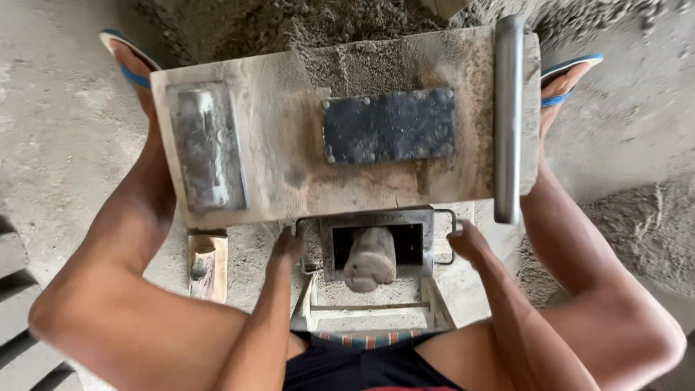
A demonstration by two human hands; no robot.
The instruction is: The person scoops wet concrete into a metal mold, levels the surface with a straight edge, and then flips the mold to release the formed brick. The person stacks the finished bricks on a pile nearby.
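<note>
Mid-lift, by judgement: left hand (288,245) and right hand (467,240) clenched on side handles of metal mould (376,239), clay lump (371,259) between grips; next called for level, even pull.

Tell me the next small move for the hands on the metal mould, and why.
Probably lift the mould straight up. The left hand and right hand each grip a side handle, and a clay lump sits in its opening, resting on the wooden frame below. An even two-handed pull seems the likely way to free it.
</note>
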